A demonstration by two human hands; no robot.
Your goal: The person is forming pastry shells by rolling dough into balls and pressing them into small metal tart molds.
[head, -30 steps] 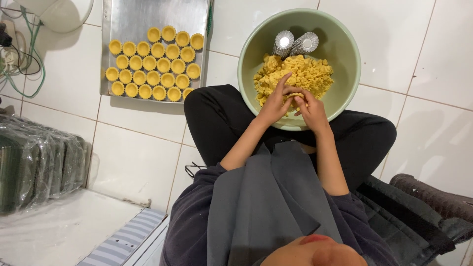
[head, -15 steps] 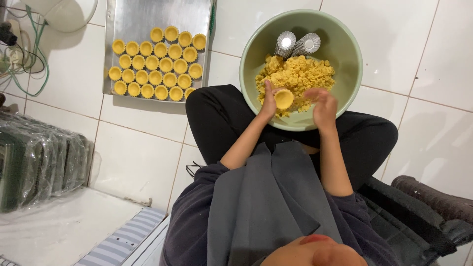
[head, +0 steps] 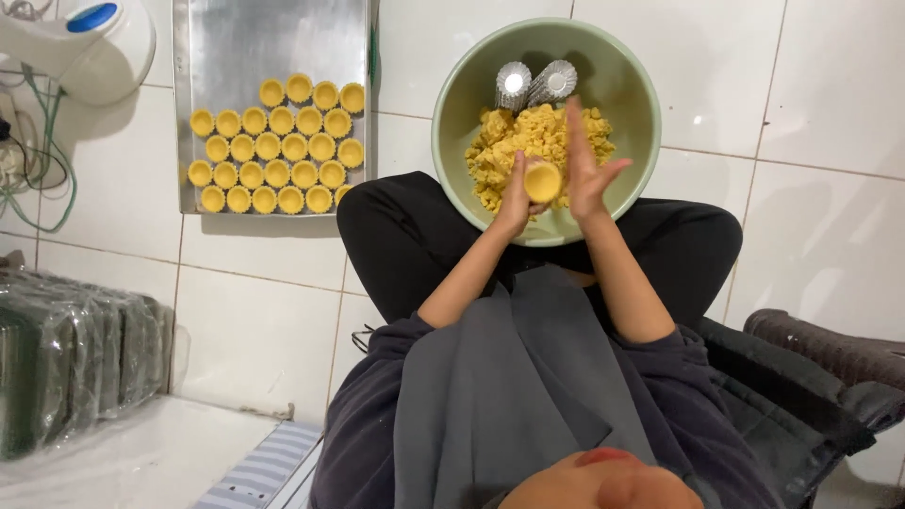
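A small round tart shell (head: 543, 181), filled with yellow dough, is held up in the left hand (head: 517, 196), whose fingers are curled closed around its side. The right hand (head: 584, 170) is raised just beside the shell with its fingers spread flat and open, nothing being gripped; half a second ago that palm was held further off to the right, and a second ago both hands were pressed down together into the dough. The shell is kept over the near rim of a pale green bowl (head: 452, 132), which is set on the white tiled floor (head: 830, 94) against the person's crossed legs. Crumbly yellow dough (head: 528, 137) is heaped in the bowl, and two empty fluted metal moulds (head: 533, 83) are propped against its far wall. To the left of the bowl a metal baking tray (head: 273, 42) is laid on the floor, its near half covered by rows of filled tart shells (head: 273, 149), unchanged from the earlier frames.
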